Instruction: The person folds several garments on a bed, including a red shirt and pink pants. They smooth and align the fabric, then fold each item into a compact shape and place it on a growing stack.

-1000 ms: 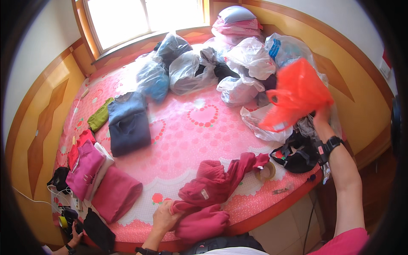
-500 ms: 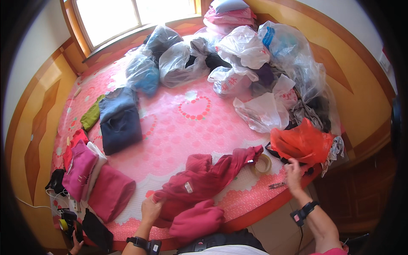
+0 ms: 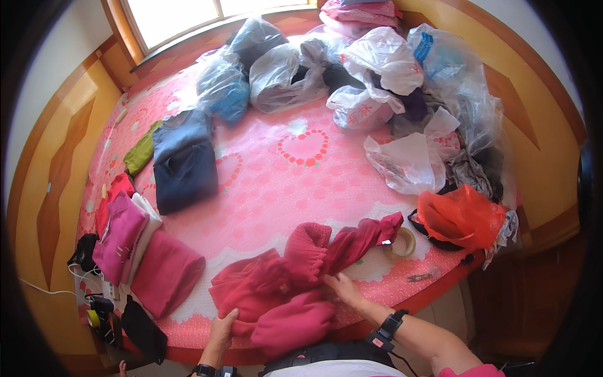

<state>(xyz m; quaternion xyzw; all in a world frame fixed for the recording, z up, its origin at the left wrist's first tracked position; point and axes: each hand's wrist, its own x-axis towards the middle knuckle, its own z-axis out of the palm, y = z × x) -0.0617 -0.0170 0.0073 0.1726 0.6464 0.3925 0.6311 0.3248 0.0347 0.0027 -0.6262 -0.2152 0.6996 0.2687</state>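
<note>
Head view (fisheye), downward over the hands (image 3: pixel 221 328)

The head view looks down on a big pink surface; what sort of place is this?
Probably a bedroom: a wide, bed-like platform with a pink heart-patterned cover, what looks like stacked bedding near the window, and folded clothes.

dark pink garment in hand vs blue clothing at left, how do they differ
The dark pink garment lies bunched; the blue clothing lies folded. The left hand and right hand touch the dark pink garment; neither touches the blue clothing. Both cloth items lie on the pink cover.
</note>
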